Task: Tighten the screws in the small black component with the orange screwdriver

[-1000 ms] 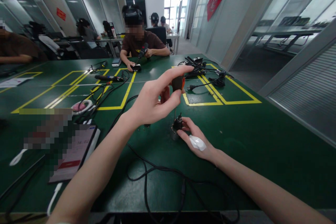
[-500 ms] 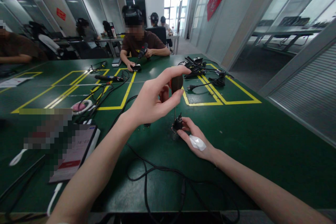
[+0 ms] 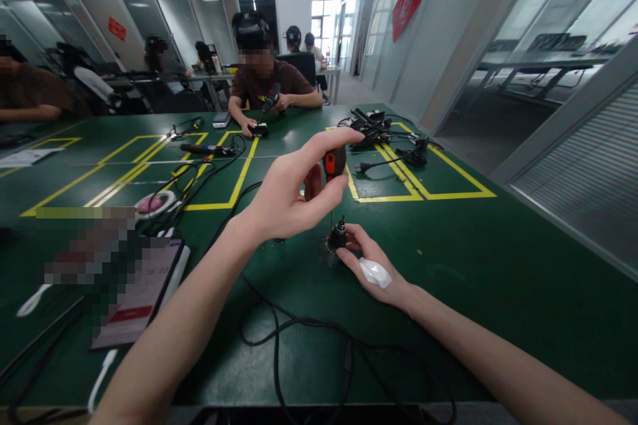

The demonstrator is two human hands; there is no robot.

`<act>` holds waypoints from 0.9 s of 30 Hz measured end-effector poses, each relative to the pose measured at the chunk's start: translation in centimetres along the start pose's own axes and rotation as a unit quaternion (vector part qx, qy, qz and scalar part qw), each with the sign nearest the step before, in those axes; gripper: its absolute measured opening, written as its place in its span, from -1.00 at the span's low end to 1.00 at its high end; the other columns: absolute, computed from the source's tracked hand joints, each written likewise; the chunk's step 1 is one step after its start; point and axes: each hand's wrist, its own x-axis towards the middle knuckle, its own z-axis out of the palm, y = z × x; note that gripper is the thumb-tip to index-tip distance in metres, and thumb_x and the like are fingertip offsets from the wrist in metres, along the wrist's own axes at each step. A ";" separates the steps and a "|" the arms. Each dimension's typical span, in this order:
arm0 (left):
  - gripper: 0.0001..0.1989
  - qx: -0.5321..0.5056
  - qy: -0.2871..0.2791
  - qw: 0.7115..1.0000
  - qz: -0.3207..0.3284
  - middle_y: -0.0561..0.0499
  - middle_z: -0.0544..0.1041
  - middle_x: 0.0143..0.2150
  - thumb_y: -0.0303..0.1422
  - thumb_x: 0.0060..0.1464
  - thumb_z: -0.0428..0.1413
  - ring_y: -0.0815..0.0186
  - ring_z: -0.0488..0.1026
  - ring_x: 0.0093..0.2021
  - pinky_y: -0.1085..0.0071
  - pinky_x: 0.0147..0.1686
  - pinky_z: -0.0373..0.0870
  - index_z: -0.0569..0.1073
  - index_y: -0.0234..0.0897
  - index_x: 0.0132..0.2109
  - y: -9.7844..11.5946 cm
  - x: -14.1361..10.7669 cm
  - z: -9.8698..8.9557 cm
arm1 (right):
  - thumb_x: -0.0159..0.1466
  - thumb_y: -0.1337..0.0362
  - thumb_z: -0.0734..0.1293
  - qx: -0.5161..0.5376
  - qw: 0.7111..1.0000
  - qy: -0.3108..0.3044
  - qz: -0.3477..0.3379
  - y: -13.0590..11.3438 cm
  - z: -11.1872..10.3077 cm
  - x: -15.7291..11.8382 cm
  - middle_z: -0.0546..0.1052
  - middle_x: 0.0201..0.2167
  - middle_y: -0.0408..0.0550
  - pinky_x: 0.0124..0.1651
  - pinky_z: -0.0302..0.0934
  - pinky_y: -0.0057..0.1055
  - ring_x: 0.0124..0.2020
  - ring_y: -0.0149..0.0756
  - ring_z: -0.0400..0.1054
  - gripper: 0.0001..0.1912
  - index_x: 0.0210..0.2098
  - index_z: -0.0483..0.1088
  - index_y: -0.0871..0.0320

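My left hand [image 3: 299, 189] is closed around the top of a screwdriver [image 3: 335, 163] with a black and red handle. Its thin shaft points straight down to a small black conical part [image 3: 337, 236] with a metal collar and a pin on top. My right hand [image 3: 369, 255] grips that part from the right, low over the green table, thumb and fingers on its side. White tape covers some of this hand near the wrist. The screwdriver's tip meets the part's left side; the exact contact is too small to make out. Another dark object [image 3: 280, 240] is mostly hidden behind my left hand.
Black cables [image 3: 319, 325] loop across the table in front of me. A phone-like device [image 3: 142, 292] with white leads lies at the left. Black cords [image 3: 371, 126] are heaped at the back right. Opposite sits a person [image 3: 274, 83] with a power screwdriver [image 3: 270, 99].
The screwdriver handle has turned in my left fingers, so its red side now faces me. My right hand and the black part have stayed in place.
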 end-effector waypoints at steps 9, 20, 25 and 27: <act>-0.59 0.025 0.020 0.999 0.006 -0.04 0.58 0.07 -0.38 0.28 0.15 0.48 0.47 -0.41 0.53 -0.52 0.41 0.40 -0.16 0.24 -0.4 -0.1 0.0 | 0.36 0.17 0.32 -0.006 1.000 0.005 -0.014 0.0 0.1 0.0 0.60 -0.02 0.06 0.12 0.45 -0.02 -0.01 -0.05 0.55 -0.66 0.11 0.35 0.06; -0.53 0.027 -0.006 0.999 0.020 0.01 0.59 0.03 -0.35 0.36 0.02 0.43 0.56 -0.37 0.50 -0.44 0.54 0.27 -0.06 0.37 -0.2 -0.2 -0.1 | 0.36 0.16 0.33 0.002 1.000 -0.002 0.004 0.4 0.1 0.0 0.61 -0.03 0.07 0.13 0.45 0.00 0.00 -0.03 0.55 -0.65 0.10 0.34 0.07; -0.57 0.081 0.029 0.995 0.042 -0.03 0.54 0.19 -0.34 0.30 0.14 0.49 0.49 -0.41 0.55 -0.50 0.47 0.38 -0.09 0.28 -0.7 -0.1 -0.1 | 0.35 0.16 0.33 0.000 1.000 0.001 0.006 0.3 0.1 0.0 0.60 -0.02 0.06 0.12 0.45 -0.03 0.00 -0.05 0.54 -0.64 0.11 0.34 0.06; -0.57 0.087 0.037 0.994 0.048 -0.05 0.54 0.18 -0.32 0.29 0.17 0.52 0.45 -0.44 0.55 -0.52 0.45 0.39 -0.11 0.27 -0.8 0.0 0.0 | 0.35 0.16 0.33 0.000 1.000 0.001 0.002 0.2 0.1 0.0 0.60 -0.02 0.05 0.12 0.45 -0.04 0.00 -0.06 0.54 -0.64 0.11 0.34 0.06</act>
